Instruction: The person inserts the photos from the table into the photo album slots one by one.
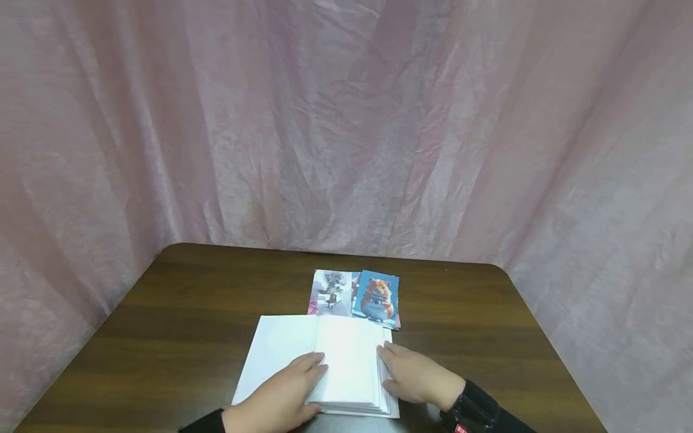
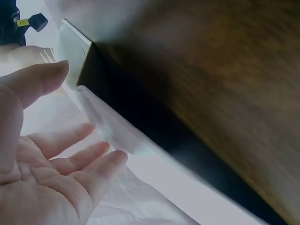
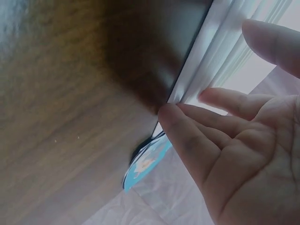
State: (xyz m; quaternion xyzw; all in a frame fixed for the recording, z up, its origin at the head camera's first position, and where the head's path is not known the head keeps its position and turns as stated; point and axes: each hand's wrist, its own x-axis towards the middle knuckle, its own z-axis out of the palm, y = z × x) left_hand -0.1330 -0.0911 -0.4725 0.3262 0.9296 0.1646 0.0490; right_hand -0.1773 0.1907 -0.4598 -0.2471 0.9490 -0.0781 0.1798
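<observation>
On my head feed, a white book (image 1: 349,361) lies open at the near side of the worktop (image 1: 162,337), a little right of its middle. Its left side is a single flat blank white leaf or cover (image 1: 281,340), while its right side carries a thick block of blank pages, stacked in layers along the right edge. The left hand (image 1: 278,394) reaches over the book's lower left part, fingertips on the page near the central fold and thumb by the near edge. I read that grip as wide and loose: my left wrist feed shows the thumb well apart from the extended fingers, and nothing is clasped. The right hand (image 1: 419,376) comes in from the other side, its fingertips at the right edge of the page block; my right wrist feed shows this grip wide as well, fingers extended against the book's edge and the thumb apart from them. Just beyond the book's far edge I see a few overlapping picture cards: a grey-toned card (image 1: 331,291) on the left and a blue card (image 1: 377,297) with an orange and white hamster-like animal on the right. A black sleeve (image 1: 203,423) shows at the left wrist, and a black strap (image 1: 476,406) circles the right one. Behind the worktop hangs a pale pink curtain (image 1: 346,120), creased and folded.
</observation>
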